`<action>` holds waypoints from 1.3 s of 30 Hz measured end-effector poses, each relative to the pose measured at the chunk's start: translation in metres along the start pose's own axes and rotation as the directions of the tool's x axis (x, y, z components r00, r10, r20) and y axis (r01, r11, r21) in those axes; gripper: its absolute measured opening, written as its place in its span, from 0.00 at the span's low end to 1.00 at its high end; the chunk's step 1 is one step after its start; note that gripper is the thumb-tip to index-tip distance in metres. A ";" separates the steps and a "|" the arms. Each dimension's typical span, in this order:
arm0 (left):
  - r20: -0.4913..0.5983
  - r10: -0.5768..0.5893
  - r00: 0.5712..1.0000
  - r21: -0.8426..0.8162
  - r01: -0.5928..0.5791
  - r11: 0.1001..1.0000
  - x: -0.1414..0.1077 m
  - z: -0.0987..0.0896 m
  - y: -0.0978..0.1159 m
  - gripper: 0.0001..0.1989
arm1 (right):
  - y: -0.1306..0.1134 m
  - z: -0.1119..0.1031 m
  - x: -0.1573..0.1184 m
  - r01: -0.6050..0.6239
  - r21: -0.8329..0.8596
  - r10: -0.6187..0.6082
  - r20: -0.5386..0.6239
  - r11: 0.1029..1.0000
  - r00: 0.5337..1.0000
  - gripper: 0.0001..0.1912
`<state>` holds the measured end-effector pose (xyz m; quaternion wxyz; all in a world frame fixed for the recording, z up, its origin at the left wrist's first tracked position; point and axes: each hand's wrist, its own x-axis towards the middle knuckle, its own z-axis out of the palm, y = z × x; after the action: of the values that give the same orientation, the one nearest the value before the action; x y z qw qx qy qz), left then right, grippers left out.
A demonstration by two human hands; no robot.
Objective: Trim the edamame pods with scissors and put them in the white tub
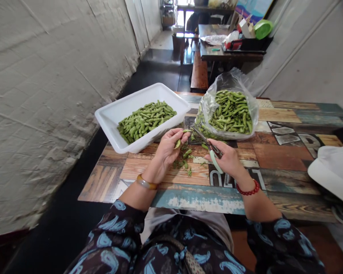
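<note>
Above the multicoloured wood-patterned desk (277,152), the left hand (171,144)'s grip pinches a slim green bean pod (186,131), its long axis near level, tip toward three o'clock, and the right hand (224,156)'s grip wraps pale-green-handled, dark-bladed scissors (216,163) pointing between ten and eleven.

A patchwork wood-patterned table (286,156) spans the middle of the frame, a worn teal strip along its lower edge. On it sit a white tub (162,93), left of centre, and a clear plastic bag (204,110), upper right of centre. Loose green pods (187,153) and small trimmings (189,172) lie scattered mid-frame.
</note>
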<state>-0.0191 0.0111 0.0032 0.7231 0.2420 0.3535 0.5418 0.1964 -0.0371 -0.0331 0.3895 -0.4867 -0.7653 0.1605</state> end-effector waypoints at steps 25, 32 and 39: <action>0.192 0.063 0.979 0.438 -0.143 0.887 -0.013 0.002 -0.010 0.15 | -0.001 0.004 0.000 0.016 -0.023 -0.014 0.087 1.000 0.996 0.27; 0.235 0.095 0.967 0.494 -0.203 0.846 -0.010 -0.002 -0.013 0.14 | 0.000 0.005 0.000 0.014 -0.030 -0.011 0.111 0.999 0.994 0.27; 0.316 0.133 0.939 0.627 -0.312 0.714 -0.007 -0.004 -0.012 0.09 | 0.000 0.005 -0.001 0.013 -0.038 -0.008 0.133 0.999 0.991 0.27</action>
<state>-0.0160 0.0006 -0.0061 0.5552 0.5914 0.3985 0.4279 0.1934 -0.0367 -0.0366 0.3291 -0.4784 -0.7950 0.1756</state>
